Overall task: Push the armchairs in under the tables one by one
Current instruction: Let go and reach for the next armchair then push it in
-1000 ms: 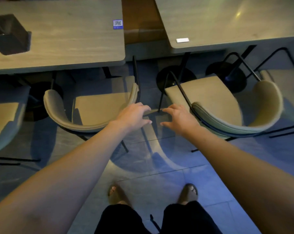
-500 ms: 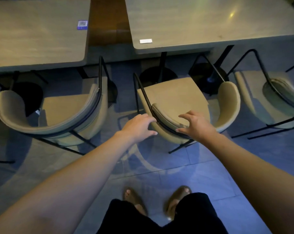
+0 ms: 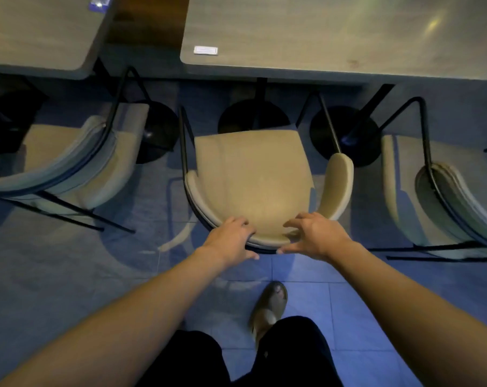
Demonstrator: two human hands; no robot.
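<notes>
While the armchair (image 3: 253, 174) stands short of the table (image 3: 334, 32), both hands' fingers (image 3: 243, 223) curl over its backrest.

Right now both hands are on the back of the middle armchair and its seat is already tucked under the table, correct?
Not tucked. The head view shows the left hand and right hand on the middle armchair's back, but its seat sits clear of the table edge.
</notes>
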